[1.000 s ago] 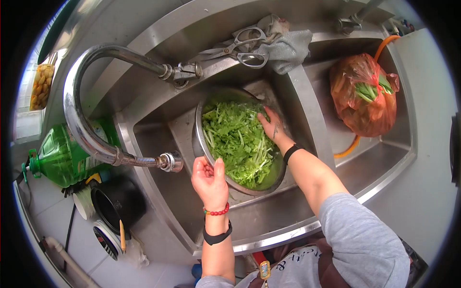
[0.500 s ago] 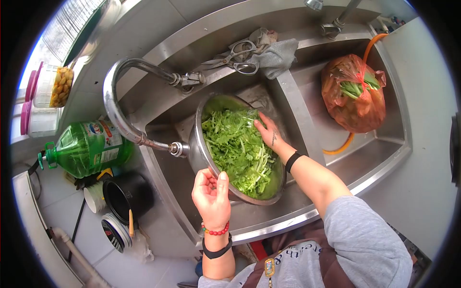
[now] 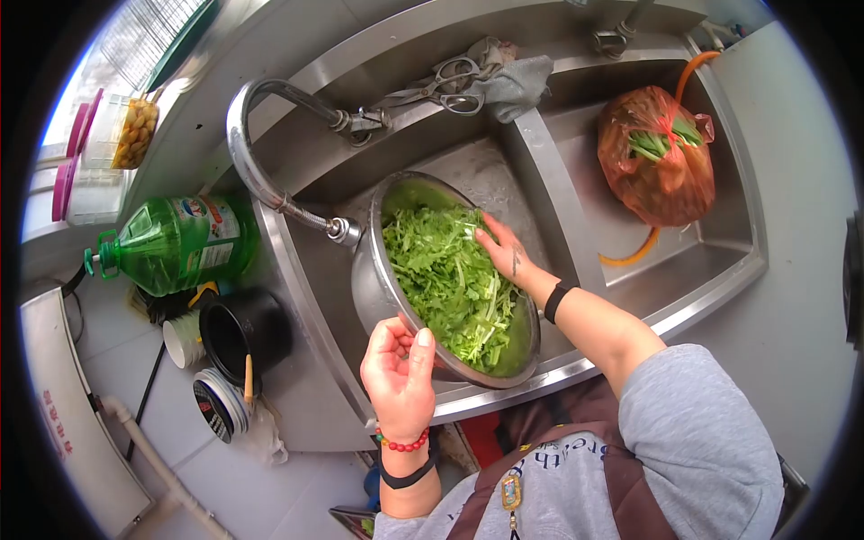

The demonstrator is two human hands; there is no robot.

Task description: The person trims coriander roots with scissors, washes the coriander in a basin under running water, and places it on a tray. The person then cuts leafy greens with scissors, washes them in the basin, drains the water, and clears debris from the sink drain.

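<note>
A round metal bowl (image 3: 359, 279) is tilted over the left sink basin, its opening towards me. Chopped leafy greens (image 3: 441, 270) fill much of it, heaped against the inside. My left hand (image 3: 399, 373) is closed on the near left rim, thumb up and fingers curled. On the far right side, my right hand (image 3: 506, 250) grips the bowl's edge, its thumb against the greens; some of its fingers are hidden. The faucet (image 3: 261, 175) arches in from the left, its spout end close beside the bowl, with no water visibly running.
An orange-red plastic bag (image 3: 652, 175) of green vegetables sits in the right basin by an orange hose (image 3: 630, 258). Scissors (image 3: 450, 84) and grey cloths (image 3: 515, 85) lie on the back ledge. Left are a green bottle (image 3: 180, 243) and a black container (image 3: 243, 333).
The bowl has shifted slightly towards the sink's front edge, with both hands keeping their hold. The whole view has moved a little; the greens look much the same.
</note>
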